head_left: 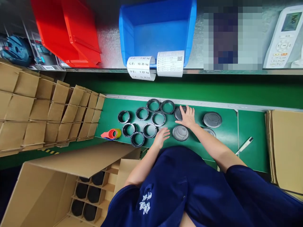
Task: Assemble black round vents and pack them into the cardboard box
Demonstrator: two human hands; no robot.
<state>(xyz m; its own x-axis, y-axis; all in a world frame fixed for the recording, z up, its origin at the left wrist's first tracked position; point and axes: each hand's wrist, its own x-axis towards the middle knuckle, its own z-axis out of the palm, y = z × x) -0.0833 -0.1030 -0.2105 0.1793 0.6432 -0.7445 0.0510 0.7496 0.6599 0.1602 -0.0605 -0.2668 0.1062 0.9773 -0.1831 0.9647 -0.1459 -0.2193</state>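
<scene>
My right hand (188,117) is on a dark round air vent (179,114), thumb at its near edge and fingers over its far side, covering part of it. My left hand (163,136) hovers with fingers apart and holds nothing. It is between the black rings and another round vent (180,133) with a slatted face. Several open black rings (158,119) lie grouped to the left. Right of my right hand lies a vent (212,119); one more vent (209,131) is partly hidden by my right forearm.
Red and yellow tape rolls (113,134) sit left on the green bench (227,145). A white-handled knife (245,145) lies right, near stacked cardboard (285,148). Cardboard dividers (47,110) stand left, above an open carton (47,189) of black parts. A blue bin (157,34) and red bin (80,41) occupy the shelf.
</scene>
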